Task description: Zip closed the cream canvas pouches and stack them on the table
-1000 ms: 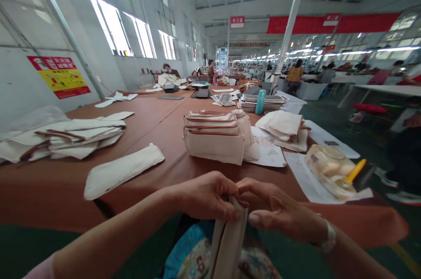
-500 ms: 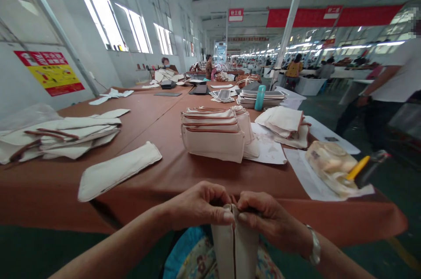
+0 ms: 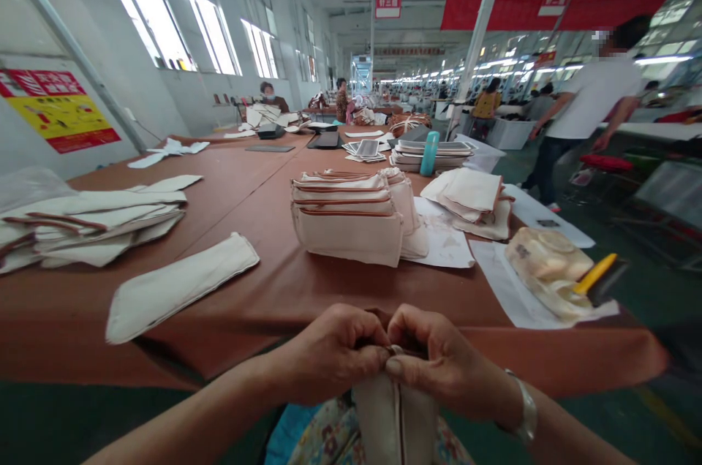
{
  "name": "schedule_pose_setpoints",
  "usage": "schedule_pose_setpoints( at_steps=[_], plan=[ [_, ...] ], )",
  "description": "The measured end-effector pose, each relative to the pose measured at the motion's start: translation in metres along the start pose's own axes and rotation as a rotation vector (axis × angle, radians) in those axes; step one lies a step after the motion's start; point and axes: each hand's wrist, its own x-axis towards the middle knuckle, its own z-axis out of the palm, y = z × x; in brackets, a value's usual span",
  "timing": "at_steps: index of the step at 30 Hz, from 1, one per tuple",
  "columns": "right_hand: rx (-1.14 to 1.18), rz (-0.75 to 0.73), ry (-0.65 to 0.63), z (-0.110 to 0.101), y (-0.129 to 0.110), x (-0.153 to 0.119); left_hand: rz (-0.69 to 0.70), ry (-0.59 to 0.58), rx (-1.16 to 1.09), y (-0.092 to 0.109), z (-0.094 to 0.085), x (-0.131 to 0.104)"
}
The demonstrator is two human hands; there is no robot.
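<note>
A long cream fabric bag piece (image 3: 378,417) with a dark seam down its middle hangs upright over my lap. Its top end is pinched between my left hand (image 3: 343,344) and my right hand (image 3: 433,352), thumbs almost meeting at the seam. Both hands are closed, fingers curled behind the edge. Just beyond them on the table stands a row of cream bag pieces with brown edging (image 3: 348,231). One flat cream piece (image 3: 180,289) lies at the left near the table's front edge.
On the brown-covered table (image 3: 263,209) lie a cream fabric pile (image 3: 110,220) at left and folded pieces (image 3: 466,194) at right. A blue bottle (image 3: 430,154) stands by stacked panels. A plastic-wrapped container (image 3: 548,267) and yellow-handled tool (image 3: 595,273) sit front right. Someone in white (image 3: 589,99) walks past.
My hands have drawn together at the top of the bag piece, the thumbs now nearly touching. The view has shifted slightly. The person in white shows more fully at the right.
</note>
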Motion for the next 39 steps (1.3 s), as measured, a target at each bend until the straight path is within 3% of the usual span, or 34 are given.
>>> schedule_pose_setpoints(
  at_steps=[4, 7, 12, 17, 23, 25, 29, 31, 35, 39],
  plan=[
    [-0.013, 0.043, 0.037, -0.003, 0.003, 0.0, 0.056, 0.068, 0.293, 0.002, 0.005, 0.001],
    [-0.028, 0.075, 0.067, -0.002, 0.004, -0.003, 0.068, 0.084, 0.339, -0.003, 0.007, 0.002],
    [0.024, 0.006, 0.14, 0.003, 0.009, -0.009, -0.075, -0.003, -0.05, -0.008, 0.006, 0.001],
    [-0.029, -0.221, 0.111, 0.003, 0.014, -0.018, -0.117, -0.001, -0.416, -0.012, 0.012, 0.001],
    [-0.312, -0.436, 0.063, 0.001, 0.008, -0.029, -0.186, -0.122, -0.429, -0.013, 0.018, 0.0],
    [-0.263, -0.401, 0.041, 0.001, 0.005, -0.033, -0.151, -0.138, -0.354, -0.01, 0.017, -0.003],
    [0.034, -0.045, -0.018, -0.006, -0.003, -0.037, -0.064, -0.177, -0.195, 0.0, 0.014, -0.008],
    [0.081, 0.059, -0.075, -0.012, -0.008, -0.035, -0.014, -0.194, -0.115, 0.005, 0.013, -0.01],
    [0.047, 0.073, -0.211, -0.02, -0.014, -0.031, 0.108, -0.15, 0.035, 0.016, 0.013, -0.013],
    [0.147, -0.024, -0.177, -0.014, -0.01, -0.032, 0.095, -0.162, -0.096, 0.017, 0.018, -0.016]
  ],
)
